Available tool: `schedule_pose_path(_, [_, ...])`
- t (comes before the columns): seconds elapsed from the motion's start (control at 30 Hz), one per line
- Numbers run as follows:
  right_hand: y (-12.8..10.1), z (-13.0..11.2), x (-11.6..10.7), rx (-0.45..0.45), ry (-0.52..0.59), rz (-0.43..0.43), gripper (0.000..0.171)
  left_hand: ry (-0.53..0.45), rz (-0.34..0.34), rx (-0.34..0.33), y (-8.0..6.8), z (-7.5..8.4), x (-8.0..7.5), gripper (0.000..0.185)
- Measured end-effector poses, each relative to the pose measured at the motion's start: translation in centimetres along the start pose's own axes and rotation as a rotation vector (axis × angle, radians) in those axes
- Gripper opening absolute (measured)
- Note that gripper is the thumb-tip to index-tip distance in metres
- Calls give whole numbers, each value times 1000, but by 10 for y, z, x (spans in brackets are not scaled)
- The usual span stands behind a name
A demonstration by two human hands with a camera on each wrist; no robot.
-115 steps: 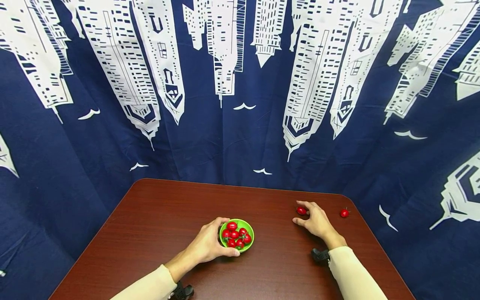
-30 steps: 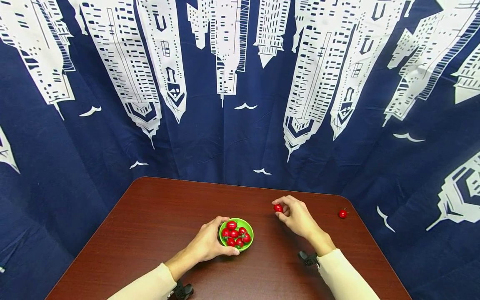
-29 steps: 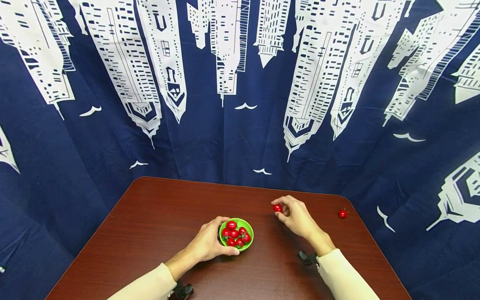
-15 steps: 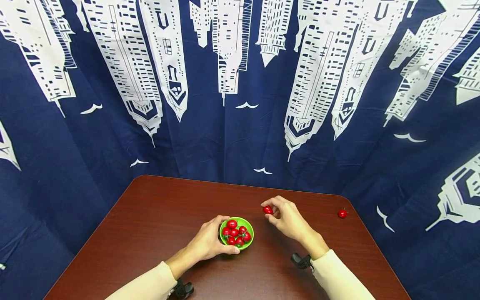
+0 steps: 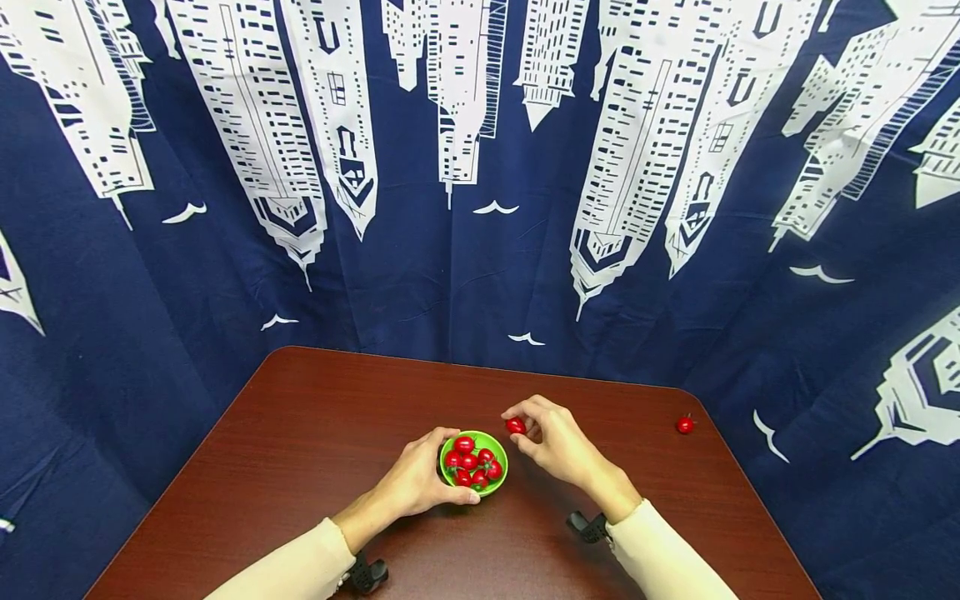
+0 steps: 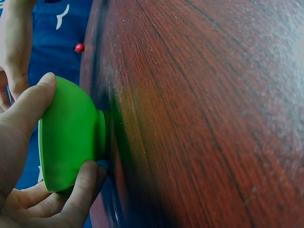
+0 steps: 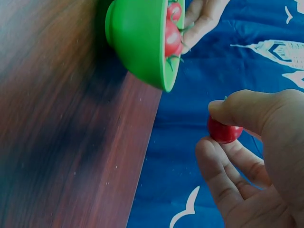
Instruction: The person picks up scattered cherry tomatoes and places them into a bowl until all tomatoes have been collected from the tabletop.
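A small green bowl [image 5: 501, 482] with several red cherry tomatoes [image 5: 468, 461] in it stands around the middle of the table. My left hand [image 5: 420, 479] grips its left side, thumb at the near rim and fingers round the far side; the left wrist view shows the bowl's outer wall [image 6: 71, 133] between thumb and fingers. Just right of the bowl, my right hand [image 5: 558, 446] pinches one cherry tomato [image 5: 515, 425] between thumb and fingers. In the right wrist view this held tomato [image 7: 224, 130] is off the table, with the bowl close by.
Another cherry tomato [image 5: 685, 424] lies near the table's right edge. The brown wooden table [image 5: 337, 400] has rounded far corners. Behind it hangs a dark blue cloth [image 5: 405, 283] printed with white buildings and birds.
My right hand has taken hold of the cherry tomato at the back right and carried it left, close to the bowl. The left hand and bowl have stayed in place.
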State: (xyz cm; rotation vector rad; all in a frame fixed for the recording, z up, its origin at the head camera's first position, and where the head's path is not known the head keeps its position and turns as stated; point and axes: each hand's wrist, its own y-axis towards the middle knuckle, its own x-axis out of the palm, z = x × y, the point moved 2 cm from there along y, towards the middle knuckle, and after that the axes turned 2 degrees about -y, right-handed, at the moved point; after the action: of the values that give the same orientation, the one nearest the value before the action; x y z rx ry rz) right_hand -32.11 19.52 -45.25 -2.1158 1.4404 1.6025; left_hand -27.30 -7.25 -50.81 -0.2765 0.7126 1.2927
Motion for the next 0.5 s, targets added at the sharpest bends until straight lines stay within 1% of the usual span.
schedule_pose_path(0.33, [6,-16,11,-59,-3,-31,36,-2,-2,9,2,-4,0,101])
schedule_pose_path(0.43, [7,-21,14,-79,7,-36,35,-14,2,32,2,-5,0,100])
schedule_pose_path(0.47, [7,-23,15,-84,10,-38,35,-12,10,69,2,-10,1,98])
schedule_pose_path(0.5, [7,-24,16,-90,14,-39,34,-12,13,83,2,-10,1,98])
